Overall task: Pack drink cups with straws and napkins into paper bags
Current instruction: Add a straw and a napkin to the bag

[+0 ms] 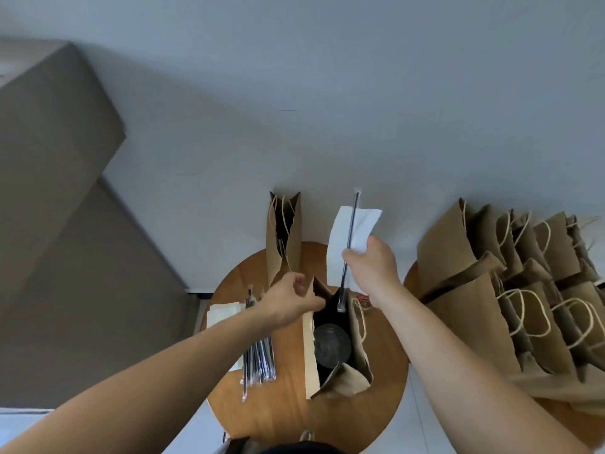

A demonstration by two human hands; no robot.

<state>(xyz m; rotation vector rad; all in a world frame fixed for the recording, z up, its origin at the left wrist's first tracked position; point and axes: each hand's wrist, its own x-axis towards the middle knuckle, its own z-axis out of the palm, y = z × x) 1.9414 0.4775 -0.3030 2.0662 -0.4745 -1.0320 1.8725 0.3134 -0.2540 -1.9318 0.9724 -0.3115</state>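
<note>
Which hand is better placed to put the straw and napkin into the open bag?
Right. The right hand pinches the straw and napkin, and the straw's lower end is at the mouth of the bag. The left hand holds the bag's rim open.

- Open bag (355, 378) stands on the table (288, 417) before me, cup (332, 347) inside.
- Loose straws (260, 358) and napkin stack (224, 314) lie left of it.
- Second bag (273, 250) stands behind it; more bags (474, 309) crowd my right.
</note>
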